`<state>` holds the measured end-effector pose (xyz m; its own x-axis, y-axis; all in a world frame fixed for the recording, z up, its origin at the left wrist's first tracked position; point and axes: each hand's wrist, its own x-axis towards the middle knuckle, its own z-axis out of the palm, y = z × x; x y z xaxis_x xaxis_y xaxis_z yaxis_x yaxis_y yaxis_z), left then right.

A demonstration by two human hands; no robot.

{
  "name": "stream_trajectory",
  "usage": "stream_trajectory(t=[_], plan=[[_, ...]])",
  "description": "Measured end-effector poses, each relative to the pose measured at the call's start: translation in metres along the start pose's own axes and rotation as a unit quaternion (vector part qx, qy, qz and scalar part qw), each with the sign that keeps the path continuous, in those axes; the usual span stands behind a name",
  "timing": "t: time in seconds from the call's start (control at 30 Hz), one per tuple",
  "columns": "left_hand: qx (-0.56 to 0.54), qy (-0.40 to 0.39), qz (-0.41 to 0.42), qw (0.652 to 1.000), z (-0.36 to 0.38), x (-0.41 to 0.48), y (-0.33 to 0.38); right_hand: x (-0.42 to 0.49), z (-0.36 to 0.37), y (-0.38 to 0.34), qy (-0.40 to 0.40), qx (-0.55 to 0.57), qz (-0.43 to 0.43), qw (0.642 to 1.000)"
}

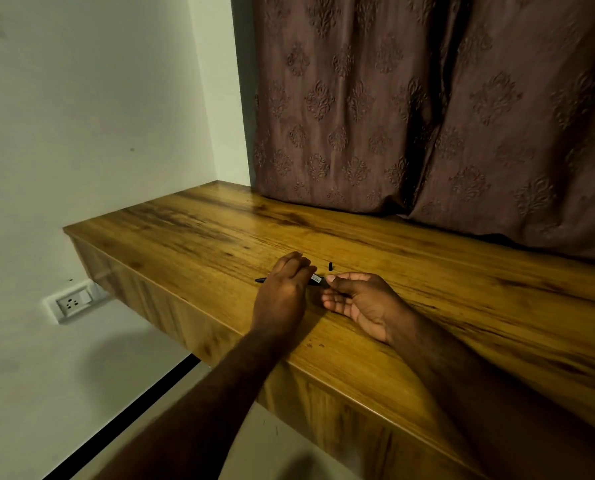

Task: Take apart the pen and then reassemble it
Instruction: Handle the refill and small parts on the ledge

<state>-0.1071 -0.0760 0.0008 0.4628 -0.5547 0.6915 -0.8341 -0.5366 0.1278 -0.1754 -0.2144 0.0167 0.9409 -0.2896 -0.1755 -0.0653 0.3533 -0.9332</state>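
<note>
Black pen (315, 280), near the desk's (220, 237) front edge, gripped by your left hand (282, 289); your right hand (362, 303) touches its end, hold unclear; small black piece (330, 266) beside.

Glossy wood-grain shelf (427, 271); embossed cloth curtain (427, 116).

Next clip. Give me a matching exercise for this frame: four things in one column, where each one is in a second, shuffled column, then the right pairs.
Things
1. pen
2. small black piece
3. wall socket
4. curtain

Places
A. on the wall, below the left end of the desk
B. lying alone on the desk, just beyond the pen
C. hanging behind the desk
D. under the left hand, with both ends showing

Pairs: 1-D, 2-B, 3-A, 4-C
</note>
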Motion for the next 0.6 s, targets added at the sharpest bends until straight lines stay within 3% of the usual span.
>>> stream_trajectory(t=[0.6], plan=[[-0.023,0.018,-0.038,0.999,0.0053,-0.002,-0.0029,-0.0008,-0.0005,-0.0028,0.005,-0.002,-0.009,1.0]])
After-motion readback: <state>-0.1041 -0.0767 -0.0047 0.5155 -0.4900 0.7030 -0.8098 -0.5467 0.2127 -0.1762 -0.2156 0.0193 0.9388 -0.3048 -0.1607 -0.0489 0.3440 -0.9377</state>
